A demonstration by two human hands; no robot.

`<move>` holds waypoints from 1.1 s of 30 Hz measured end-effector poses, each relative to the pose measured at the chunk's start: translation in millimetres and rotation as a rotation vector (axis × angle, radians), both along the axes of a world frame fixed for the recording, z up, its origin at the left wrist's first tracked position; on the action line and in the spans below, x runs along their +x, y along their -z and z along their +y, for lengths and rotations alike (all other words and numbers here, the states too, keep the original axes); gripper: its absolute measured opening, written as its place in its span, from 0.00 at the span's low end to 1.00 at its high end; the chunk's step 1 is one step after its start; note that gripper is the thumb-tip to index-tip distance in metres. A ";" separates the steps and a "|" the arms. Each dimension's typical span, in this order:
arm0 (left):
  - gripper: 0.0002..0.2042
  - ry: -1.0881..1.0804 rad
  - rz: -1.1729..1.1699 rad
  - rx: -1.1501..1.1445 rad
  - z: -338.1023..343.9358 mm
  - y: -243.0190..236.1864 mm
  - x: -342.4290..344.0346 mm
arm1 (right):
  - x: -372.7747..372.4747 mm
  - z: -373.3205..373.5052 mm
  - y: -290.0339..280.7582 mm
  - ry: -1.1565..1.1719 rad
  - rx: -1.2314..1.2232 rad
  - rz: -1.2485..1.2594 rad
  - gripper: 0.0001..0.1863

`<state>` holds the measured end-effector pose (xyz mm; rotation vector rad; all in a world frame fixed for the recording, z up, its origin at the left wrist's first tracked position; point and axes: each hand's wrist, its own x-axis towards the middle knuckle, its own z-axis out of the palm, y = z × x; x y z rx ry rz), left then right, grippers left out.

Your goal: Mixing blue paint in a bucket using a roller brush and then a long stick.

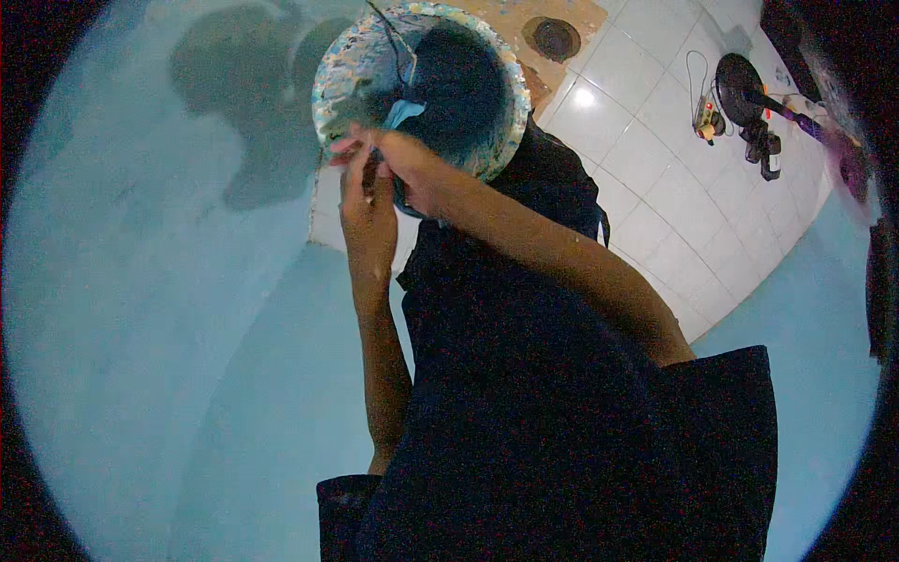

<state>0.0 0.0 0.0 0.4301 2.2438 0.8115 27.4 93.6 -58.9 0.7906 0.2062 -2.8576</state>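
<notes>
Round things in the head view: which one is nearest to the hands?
The speckled container, its near edge by the left hand and right hand; the dark disc and black round thing are both farther right.

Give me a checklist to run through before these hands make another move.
1. Left hand and right hand together: ok, they meet by the tub's near rim.
2. Finger grip: cannot tell, fingers blurred and overlapping.
3. Speckled tub opening unobstructed: not ok, the hands overlap its near-left edge in view.
4. Light blue piece held: cannot tell.
5. Dark sleeves away from tub: ok.
</notes>
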 end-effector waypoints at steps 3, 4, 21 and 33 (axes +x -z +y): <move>0.19 -0.047 0.021 0.118 10.6 -15.5 22.9 | 8.9 7.9 -3.2 0.037 0.106 -0.011 0.26; 0.17 -0.021 0.051 0.043 13.2 -20.3 27.4 | 10.9 4.6 -1.7 0.041 0.249 0.046 0.24; 0.16 0.051 -0.050 0.103 1.7 -1.9 55.3 | 18.1 45.5 8.7 0.055 0.096 -0.154 0.18; 0.12 0.008 0.121 0.023 -10.8 20.2 27.9 | 20.0 1.8 -1.1 -0.295 0.201 0.020 0.21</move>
